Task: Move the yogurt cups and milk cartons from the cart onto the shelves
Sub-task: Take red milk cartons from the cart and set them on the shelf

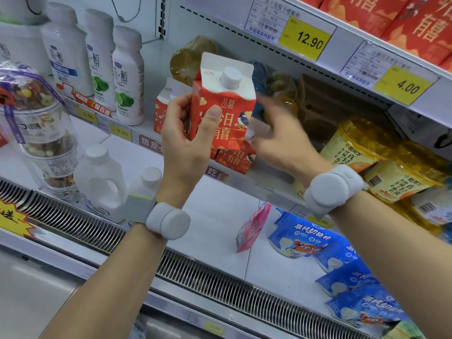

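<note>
Placing step in hand; left hand [186, 140] fingers curled around red milk carton [221, 106], upright before shelf [244, 177]; right hand [281, 140] blurred, fingers spread just beside carton; next: set it beside cartons behind fingers.

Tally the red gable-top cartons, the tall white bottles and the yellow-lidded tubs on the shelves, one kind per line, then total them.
Red cartons: 3, one held in the left hand at, one behind it, one lower on the shelf.
Tall white bottles: 3.
Yellow-lidded tubs: 2.
Total: 8.
</note>
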Demonstrator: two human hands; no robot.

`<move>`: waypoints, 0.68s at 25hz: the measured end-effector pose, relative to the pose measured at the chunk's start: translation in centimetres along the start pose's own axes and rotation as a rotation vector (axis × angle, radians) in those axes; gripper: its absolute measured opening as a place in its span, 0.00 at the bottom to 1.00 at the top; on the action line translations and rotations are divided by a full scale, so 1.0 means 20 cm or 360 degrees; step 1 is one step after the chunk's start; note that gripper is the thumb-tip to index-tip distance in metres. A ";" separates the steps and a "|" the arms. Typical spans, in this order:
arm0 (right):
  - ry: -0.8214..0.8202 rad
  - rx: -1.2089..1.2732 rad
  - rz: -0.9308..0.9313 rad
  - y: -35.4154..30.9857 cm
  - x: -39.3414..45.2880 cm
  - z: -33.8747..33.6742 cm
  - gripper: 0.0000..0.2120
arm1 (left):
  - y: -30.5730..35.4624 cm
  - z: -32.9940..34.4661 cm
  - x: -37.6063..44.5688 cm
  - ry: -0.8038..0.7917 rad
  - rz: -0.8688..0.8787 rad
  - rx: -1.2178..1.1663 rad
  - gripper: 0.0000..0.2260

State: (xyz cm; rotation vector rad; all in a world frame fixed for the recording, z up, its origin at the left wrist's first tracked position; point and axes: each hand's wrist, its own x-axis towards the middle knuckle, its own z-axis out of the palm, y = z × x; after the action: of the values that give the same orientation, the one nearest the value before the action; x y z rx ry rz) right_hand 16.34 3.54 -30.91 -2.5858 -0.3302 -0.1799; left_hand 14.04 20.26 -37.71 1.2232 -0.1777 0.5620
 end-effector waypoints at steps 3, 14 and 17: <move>0.0204 0.0623 -0.0163 -0.08 -0.10 -0.17 0.39 | 0.02 0.02 -0.01 -0.0135 0.0004 0.0078 0.24; -0.0374 -0.0101 0.0002 -0.06 -0.25 -0.40 0.27 | -0.05 0.17 -0.16 -0.0758 0.0102 0.0495 0.27; -0.0352 -0.0151 0.0068 -0.03 -0.27 -0.41 0.27 | -0.05 0.18 -0.16 -0.0848 0.0138 0.0666 0.28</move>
State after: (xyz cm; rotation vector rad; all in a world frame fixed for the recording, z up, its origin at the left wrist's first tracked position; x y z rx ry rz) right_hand 10.54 -1.28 -24.76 -2.7098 -0.3525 0.1096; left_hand 12.42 15.79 -38.57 1.7663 -0.5868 0.3428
